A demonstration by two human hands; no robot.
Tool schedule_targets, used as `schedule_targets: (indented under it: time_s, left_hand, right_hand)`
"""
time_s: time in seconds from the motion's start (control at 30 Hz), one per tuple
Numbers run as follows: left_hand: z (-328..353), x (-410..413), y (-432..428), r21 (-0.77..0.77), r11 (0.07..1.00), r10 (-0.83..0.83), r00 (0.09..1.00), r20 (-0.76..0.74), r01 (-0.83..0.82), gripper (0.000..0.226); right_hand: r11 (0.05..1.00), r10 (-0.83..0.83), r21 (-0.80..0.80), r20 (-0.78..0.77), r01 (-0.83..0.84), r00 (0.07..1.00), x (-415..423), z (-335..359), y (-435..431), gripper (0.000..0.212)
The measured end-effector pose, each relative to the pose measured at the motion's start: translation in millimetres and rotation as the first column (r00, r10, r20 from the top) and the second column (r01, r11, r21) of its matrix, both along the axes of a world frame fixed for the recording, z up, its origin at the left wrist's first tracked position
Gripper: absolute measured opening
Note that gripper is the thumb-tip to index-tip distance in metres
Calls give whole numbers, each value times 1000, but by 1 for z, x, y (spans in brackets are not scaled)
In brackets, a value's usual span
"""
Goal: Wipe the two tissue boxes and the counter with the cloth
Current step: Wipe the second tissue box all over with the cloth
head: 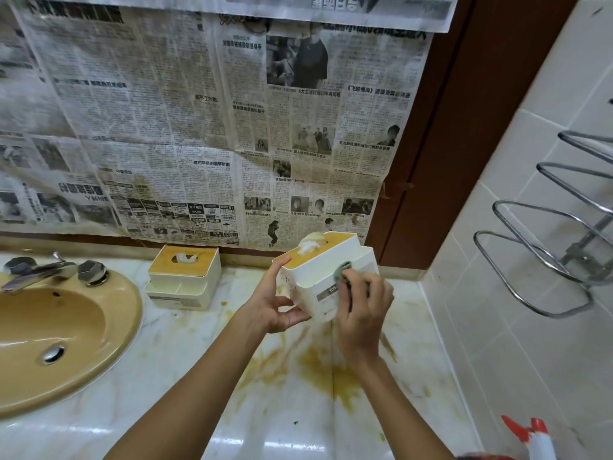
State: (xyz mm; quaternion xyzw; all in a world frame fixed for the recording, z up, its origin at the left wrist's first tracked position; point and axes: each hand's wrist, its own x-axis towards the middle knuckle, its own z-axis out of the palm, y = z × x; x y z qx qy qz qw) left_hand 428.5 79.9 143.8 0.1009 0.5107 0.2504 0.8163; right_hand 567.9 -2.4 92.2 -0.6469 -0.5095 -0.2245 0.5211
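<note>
As left hand holds tissue box, right hand presses cloth — against it.

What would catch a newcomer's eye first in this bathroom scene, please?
Centre frame, the left hand holds a cream plastic tissue box with a tan lid above the white marble counter while the right hand presses a small green cloth to its side. Below them, yellow-brown stains smear it. Behind, yellowed newspaper sheets cover the wall.
</note>
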Motion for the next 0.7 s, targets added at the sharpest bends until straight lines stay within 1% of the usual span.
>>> schedule_targets:
  time_s: [0.13, 0.2, 0.23, 0.3, 0.37, 0.43, 0.47, 0.5, 0.53, 0.6, 0.7]
  left_hand:
    - [0, 6, -3, 5, 1000, -5, 1000, -12, 5, 101]
    - [0, 6, -5, 2, 1000, -7, 1000, -2, 7, 101]
    - [0, 5, -5, -1, 1000, 0, 1000, 4, 0, 100]
    - [2, 5, -5, -7, 1000, 26, 1000, 15, -26, 99]
    - [5, 4, -4, -9, 999, 54, 998, 33, -53, 100]
    - [10, 5, -3, -8, 998, 69, 997, 42, -69, 96]
    - [12, 6, -4, -11, 997, 72, 996, 44, -72, 93]
    - [15, 7, -4, -11, 997, 76, 996, 48, -75, 91]
    - [17, 9, -4, -4, 997, 78, 996, 51, -78, 90]
    - [19, 13, -3, 19, 996, 85, 995, 48, -86, 90]
    - [17, 15, -2, 15, 995, 101, 994, 45, -101, 92]
  right_hand:
    - [992, 126, -10, 266, -128, 956, -14, -11, -9, 14]
    - [987, 150, -1, 316, -158, 937, -7, -13, -8, 18]
    - [987, 154, -2, 307, -162, 939, -2, -12, -7, 24]
    - [991, 131, -1, 214, -134, 968, 10, -8, -3, 32]
    - [998, 62, 18, 39, -63, 997, 25, 1, 5, 28]
    - [1000, -2, 25, -116, 5, 993, 40, 9, 15, 20]
    - [999, -16, 26, -159, 21, 987, 43, 11, 18, 19]
    - [999, -9, 33, -168, 14, 986, 41, 12, 19, 19]
    - [999, 17, 46, -139, -11, 990, 35, 12, 17, 18]
    - [993, 104, 58, 0, -104, 995, 17, 10, 9, 19]
    - [982, 180, 16, 197, -187, 964, 0, 0, -1, 23]
